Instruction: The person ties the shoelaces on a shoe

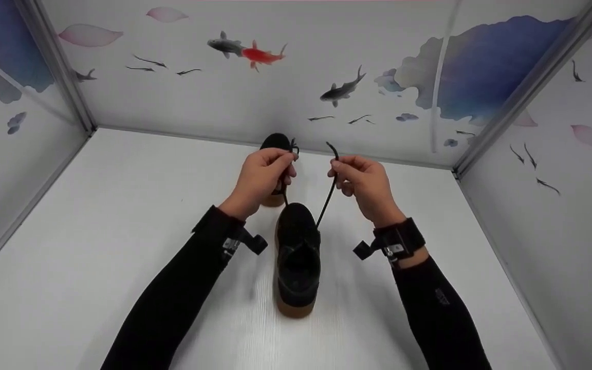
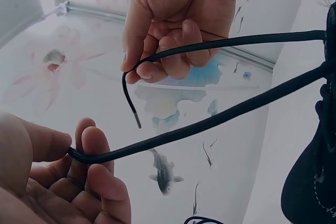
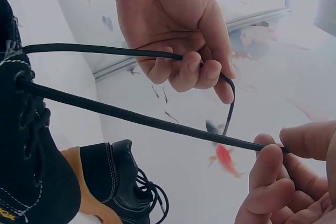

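Note:
A black shoe [image 1: 297, 221] with a gum-coloured sole stands on the white surface, toe pointing away from me. Its two black lace ends are drawn up and apart. My left hand [image 1: 261, 177] pinches the left shoelace [image 3: 100, 50] between thumb and fingers, above and left of the toe. On the other side, my right hand [image 1: 365, 182] pinches the right shoelace [image 1: 325, 205], whose tip sticks up past the fingers. Both laces run taut from the upper eyelets in the right wrist view. Lower down, the lacing [image 3: 39, 121] is threaded through the eyelets.
A second black shoe [image 1: 275, 141] stands farther back near the rear wall, partly behind my left hand; its laces [image 3: 155, 192] are tied in a bow. White panels printed with fish and petals enclose the white tabletop [image 1: 147, 205] at the back and both sides.

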A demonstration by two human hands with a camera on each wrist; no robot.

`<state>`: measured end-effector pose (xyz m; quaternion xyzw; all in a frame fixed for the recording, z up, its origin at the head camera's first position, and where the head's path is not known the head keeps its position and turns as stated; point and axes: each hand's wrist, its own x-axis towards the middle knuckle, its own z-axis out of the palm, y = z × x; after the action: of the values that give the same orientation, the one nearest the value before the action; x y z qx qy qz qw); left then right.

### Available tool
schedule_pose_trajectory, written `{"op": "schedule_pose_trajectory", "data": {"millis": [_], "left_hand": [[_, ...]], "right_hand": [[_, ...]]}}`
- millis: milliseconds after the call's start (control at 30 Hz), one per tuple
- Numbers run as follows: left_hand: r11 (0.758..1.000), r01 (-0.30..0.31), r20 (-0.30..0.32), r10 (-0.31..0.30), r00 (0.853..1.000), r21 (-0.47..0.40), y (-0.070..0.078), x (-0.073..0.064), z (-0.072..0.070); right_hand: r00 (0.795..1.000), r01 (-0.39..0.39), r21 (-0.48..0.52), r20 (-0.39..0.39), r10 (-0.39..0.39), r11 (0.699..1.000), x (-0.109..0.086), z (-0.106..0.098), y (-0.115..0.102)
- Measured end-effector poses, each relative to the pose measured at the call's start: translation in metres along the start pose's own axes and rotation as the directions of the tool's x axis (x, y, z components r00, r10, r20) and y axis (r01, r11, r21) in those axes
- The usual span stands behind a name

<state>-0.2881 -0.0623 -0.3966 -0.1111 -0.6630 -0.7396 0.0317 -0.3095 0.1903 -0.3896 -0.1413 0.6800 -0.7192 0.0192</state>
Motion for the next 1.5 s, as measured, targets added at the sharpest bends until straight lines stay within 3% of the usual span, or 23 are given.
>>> {"op": "schedule_pose_trajectory", "data": {"millis": [267, 833, 1100, 1433, 1500], "left_hand": [[0.999, -0.024, 0.037, 0.022, 0.999, 0.041, 0.002, 0.008, 0.004], [0.998, 0.002, 0.088, -0.008, 0.996, 0.067, 0.002, 0.021, 0.012], [0.989, -0.022, 0.126, 0.004, 0.992, 0.147, 0.002, 0.025, 0.015], [0.979, -0.073, 0.210, 0.032, 0.977, 0.189, 0.000, 0.029, 0.015], [0.983, -0.060, 0.219, 0.021, 0.976, 0.173, 0.000, 0.028, 0.016]], "right_hand": [[1.000, -0.005, -0.039, 0.029, 0.006, 0.999, 0.012, 0.001, -0.015], [0.997, -0.011, -0.233, 0.077, 0.030, 0.972, 0.031, 0.006, -0.031], [0.996, -0.021, -0.221, 0.079, 0.039, 0.975, 0.040, 0.004, -0.034], [0.992, 0.012, -0.235, 0.123, 0.018, 0.972, 0.046, 0.005, -0.040], [0.992, 0.017, -0.244, 0.125, 0.014, 0.970, 0.047, 0.005, -0.040]]}}
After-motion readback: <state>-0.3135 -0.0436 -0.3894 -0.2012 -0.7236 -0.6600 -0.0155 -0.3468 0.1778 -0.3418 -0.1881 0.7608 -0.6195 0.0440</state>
